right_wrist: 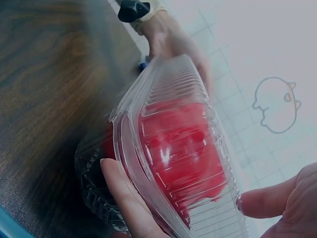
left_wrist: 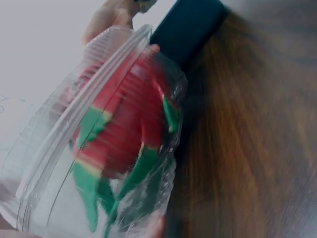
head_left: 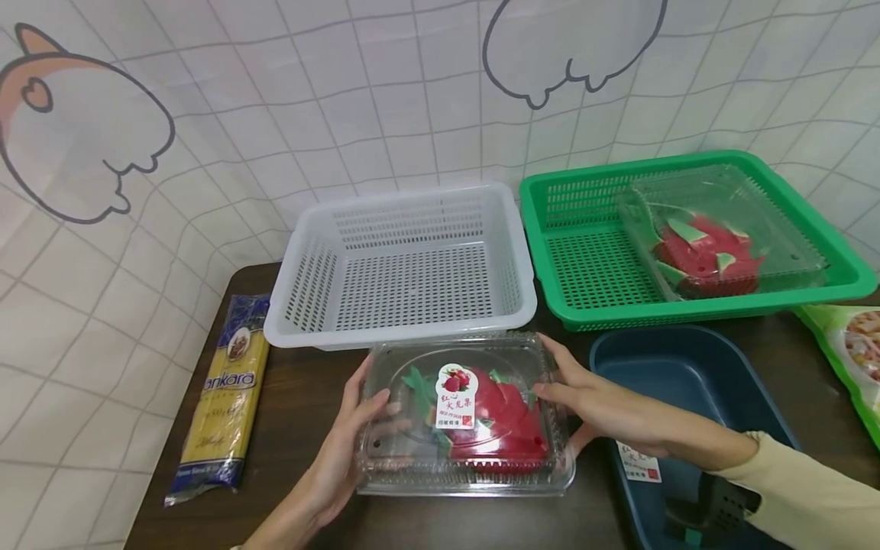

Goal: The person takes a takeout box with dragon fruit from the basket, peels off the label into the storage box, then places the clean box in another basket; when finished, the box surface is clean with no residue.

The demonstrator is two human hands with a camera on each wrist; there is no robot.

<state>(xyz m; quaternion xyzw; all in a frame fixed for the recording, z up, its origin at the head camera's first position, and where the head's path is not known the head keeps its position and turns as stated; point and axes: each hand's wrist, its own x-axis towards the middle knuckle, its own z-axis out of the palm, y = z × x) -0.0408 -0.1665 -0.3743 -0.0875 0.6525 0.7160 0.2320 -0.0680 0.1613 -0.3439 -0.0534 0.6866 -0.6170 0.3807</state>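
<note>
A clear plastic clamshell box (head_left: 406,359) is held over the table between both hands. Inside lies a red dragon fruit (head_left: 502,431) with green tips, and a white label (head_left: 455,399) with a fruit picture is stuck on the lid. My left hand (head_left: 337,451) grips the box's left end, thumb on top. At the right end my right hand (head_left: 605,409) grips it with the thumb on the lid. In the right wrist view, the right-hand fingers (right_wrist: 126,203) press one side of the box and the thumb the other. The left wrist view is blurred; the dragon fruit (left_wrist: 124,124) shows through the plastic.
Behind the box stands a white basket (head_left: 412,328). A green basket (head_left: 687,307), holding another boxed dragon fruit (head_left: 708,256), is at the back right. A blue bin (head_left: 660,359) lies under the right forearm. Yellow pasta pack (head_left: 230,389) at left; green bag (head_left: 849,351) at right.
</note>
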